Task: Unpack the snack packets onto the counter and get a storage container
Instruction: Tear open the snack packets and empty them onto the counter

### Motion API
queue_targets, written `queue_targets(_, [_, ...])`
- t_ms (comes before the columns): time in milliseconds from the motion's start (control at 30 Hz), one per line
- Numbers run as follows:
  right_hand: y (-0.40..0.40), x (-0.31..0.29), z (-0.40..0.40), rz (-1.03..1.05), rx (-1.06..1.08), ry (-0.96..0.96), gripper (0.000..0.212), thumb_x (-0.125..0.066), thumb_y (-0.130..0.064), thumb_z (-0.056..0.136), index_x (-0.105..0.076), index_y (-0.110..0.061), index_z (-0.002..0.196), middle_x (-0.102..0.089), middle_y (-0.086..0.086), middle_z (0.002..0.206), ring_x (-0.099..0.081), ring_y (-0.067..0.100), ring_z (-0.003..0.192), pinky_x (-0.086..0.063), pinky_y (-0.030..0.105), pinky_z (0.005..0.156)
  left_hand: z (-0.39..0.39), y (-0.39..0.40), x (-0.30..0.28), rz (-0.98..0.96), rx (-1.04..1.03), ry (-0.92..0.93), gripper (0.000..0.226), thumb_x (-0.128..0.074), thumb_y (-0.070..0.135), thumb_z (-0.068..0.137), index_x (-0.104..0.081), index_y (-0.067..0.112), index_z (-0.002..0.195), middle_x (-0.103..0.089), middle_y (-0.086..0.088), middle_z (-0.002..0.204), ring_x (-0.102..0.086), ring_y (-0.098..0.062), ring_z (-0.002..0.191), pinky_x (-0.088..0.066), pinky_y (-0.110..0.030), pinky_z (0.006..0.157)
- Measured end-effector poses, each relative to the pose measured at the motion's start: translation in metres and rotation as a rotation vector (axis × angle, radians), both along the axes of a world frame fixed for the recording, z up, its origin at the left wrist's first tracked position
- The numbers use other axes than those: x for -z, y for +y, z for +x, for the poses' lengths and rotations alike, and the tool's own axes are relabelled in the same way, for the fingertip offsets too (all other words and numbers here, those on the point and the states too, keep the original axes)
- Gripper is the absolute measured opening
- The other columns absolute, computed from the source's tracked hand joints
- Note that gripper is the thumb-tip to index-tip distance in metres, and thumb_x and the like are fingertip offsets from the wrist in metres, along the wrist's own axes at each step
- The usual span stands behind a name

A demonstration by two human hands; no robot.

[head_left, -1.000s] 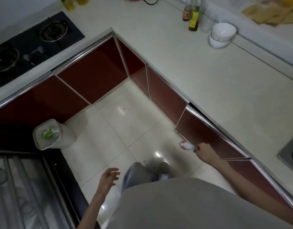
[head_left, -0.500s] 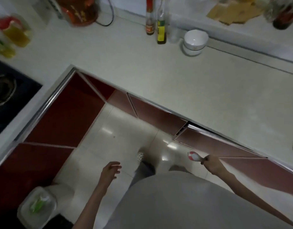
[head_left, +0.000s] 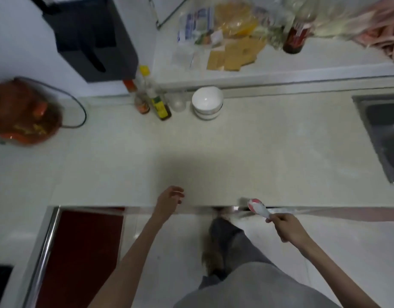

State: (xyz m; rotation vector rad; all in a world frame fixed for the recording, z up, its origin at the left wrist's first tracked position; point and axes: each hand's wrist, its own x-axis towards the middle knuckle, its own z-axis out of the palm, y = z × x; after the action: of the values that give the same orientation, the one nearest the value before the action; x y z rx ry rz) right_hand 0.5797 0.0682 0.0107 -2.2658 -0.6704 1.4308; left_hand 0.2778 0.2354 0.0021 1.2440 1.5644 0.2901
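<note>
Fingers of right hand [head_left: 285, 227] curled round a white-and-red packet [head_left: 258, 208] at counter [head_left: 236, 156] edge, left hand [head_left: 169, 200] loosely spread, holding nothing, over the counter's front edge

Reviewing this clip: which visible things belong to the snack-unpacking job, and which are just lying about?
Job:
right hand gripping a small white-and-red packet
left hand, holding nothing
counter

Lying about:
stacked white bowls
sauce bottles
sink
red appliance
</note>
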Motion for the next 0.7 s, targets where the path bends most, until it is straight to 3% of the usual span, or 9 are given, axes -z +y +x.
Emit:
queue_targets(200, [0.100,-0.026,0.007,0.103,0.061,0.026,0.030,-0.047,-0.017,0.096,-0.070,-0.002,0.085,-0.045,0.000,0.047,-0.041,0.018,0.045,-0.033,0.025,0.047,0.056,0.112,-0.031,0.158,0.107,0.053,0.024,-0.047,-0.001,0.090,-0.063,0.014,0.099,-0.068,-0.004,0.090,-0.057,-0.015,0.069,-0.041,-0.012,0.049])
queue_targets(333, [0.159,-0.039,0.017,0.178,0.029,0.044,0.031,-0.048,-0.017,0.097,-0.069,-0.001,0.080,-0.042,0.000,0.043,-0.039,0.017,0.040,-0.033,0.023,0.043,0.093,0.178,-0.049,0.273,0.091,0.097,0.020,-0.049,0.007,0.089,-0.065,0.016,0.098,-0.068,-0.003,0.093,-0.059,-0.013,0.075,-0.046,-0.016,0.058])
queue_targets(433, [0.194,-0.052,0.029,0.235,0.043,0.048,0.030,-0.048,-0.015,0.096,-0.069,-0.005,0.078,-0.041,-0.001,0.041,-0.037,0.013,0.036,-0.032,0.021,0.040,0.121,0.229,-0.064,0.350,0.148,0.141,0.019,-0.049,0.011,0.089,-0.064,0.013,0.102,-0.068,-0.006,0.097,-0.062,-0.019,0.087,-0.052,-0.028,0.072])
queue_targets(700, [0.255,-0.058,0.059,0.273,0.129,0.039,0.029,-0.049,-0.016,0.096,-0.069,-0.005,0.078,-0.038,-0.004,0.038,-0.033,0.010,0.032,-0.030,0.021,0.038,0.172,0.347,-0.085,0.470,0.300,0.317,0.025,-0.054,0.015,0.088,-0.059,0.010,0.112,-0.065,-0.012,0.109,-0.061,-0.029,0.100,-0.052,-0.039,0.086])
